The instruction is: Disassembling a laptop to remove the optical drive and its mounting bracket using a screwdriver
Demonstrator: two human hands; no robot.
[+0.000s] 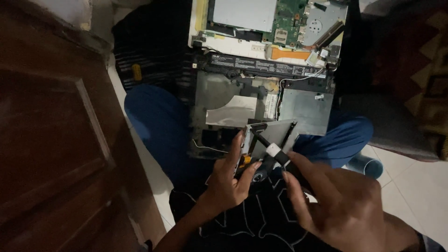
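Left hand [228, 179] curls around the near end of a flat silver metal drive module [266, 140], thumb pressed against its underside edge and fingers wrapped up along its left side, so the slab is held tilted above the lap. Right hand [336, 205] pinches a black-handled screwdriver with a white collar [275, 154] between thumb and fingertips, the other fingers loosely spread; its shaft lies diagonally across the silver module, tip pointing up and to the left (whether the tip sits in a screw cannot be told).

Beyond the hands, an opened laptop chassis with its bottom cover off [261, 93] rests across the person's blue-trousered legs [158, 121], showing a long black battery bar [261, 63], a green circuit board [289, 21] and an orange flat ribbon cable [289, 53]. The silver module overlaps the chassis's near edge.

A dark brown panelled wooden door [51, 140] fills the left side, and pale floor tiles [410, 182] show at the right, beside a patterned dark rug [420, 60].
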